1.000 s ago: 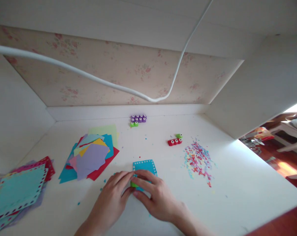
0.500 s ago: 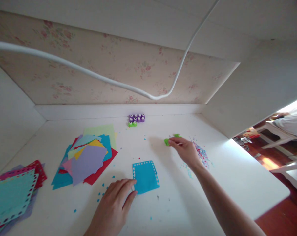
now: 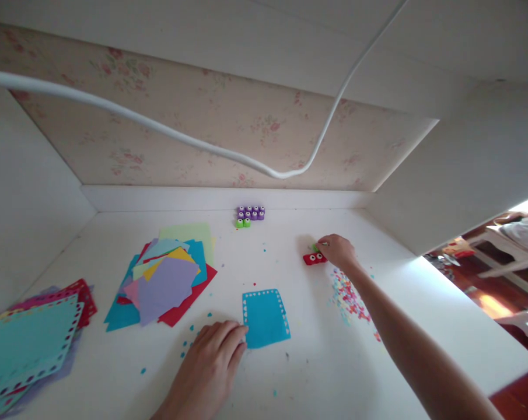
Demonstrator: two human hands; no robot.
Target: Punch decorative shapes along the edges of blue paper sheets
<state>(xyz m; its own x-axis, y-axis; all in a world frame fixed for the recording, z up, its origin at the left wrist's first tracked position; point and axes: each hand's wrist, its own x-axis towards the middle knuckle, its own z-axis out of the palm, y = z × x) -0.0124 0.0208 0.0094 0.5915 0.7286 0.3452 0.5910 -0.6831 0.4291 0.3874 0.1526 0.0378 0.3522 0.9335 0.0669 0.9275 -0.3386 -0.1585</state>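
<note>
A blue sheet of paper [image 3: 266, 319] with small shapes punched along its left, top and right edges lies flat on the white desk. My left hand [image 3: 213, 356] is closed at its lower left edge, fingertips together on the paper. Farther right, my right hand [image 3: 339, 252] pinches a small green craft punch [image 3: 315, 248], partly hidden by the fingers. Two red craft punches [image 3: 314, 258] stand directly in front of it. Paper confetti [image 3: 349, 294] lies scattered below my right wrist, and blue cut-out bits [image 3: 191, 335] lie beside my left hand.
Purple punches [image 3: 251, 212] and two green punches [image 3: 243, 223] stand in rows near the back. A pile of coloured paper [image 3: 170, 289] lies to the left. Punched sheets [image 3: 31, 344] are stacked at far left. A white cable [image 3: 228, 154] hangs across the view.
My right hand has moved slightly right with the green punch, and the red punches now show in front of it. My left hand stays at the blue paper. The view has shifted a little.
</note>
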